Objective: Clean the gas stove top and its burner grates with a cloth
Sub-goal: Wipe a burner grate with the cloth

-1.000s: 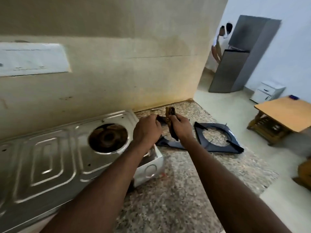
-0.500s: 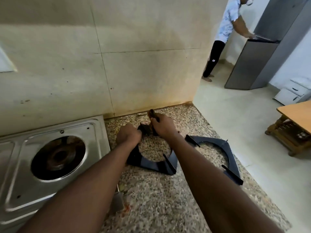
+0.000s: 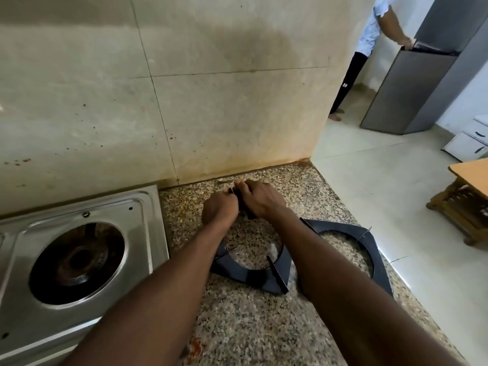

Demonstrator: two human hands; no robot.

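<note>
While left hand (image 3: 220, 210) grips grate (image 3: 248, 276), right hand (image 3: 261, 198) clasps it.

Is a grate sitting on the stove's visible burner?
No: the burner is bare, and the near grate and far grate lie on the counter beside the stove.

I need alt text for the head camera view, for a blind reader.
The left hand and right hand grip the far corner of a black burner grate on a speckled counter. A second grate lies to its right, a steel stove to its left.
</note>
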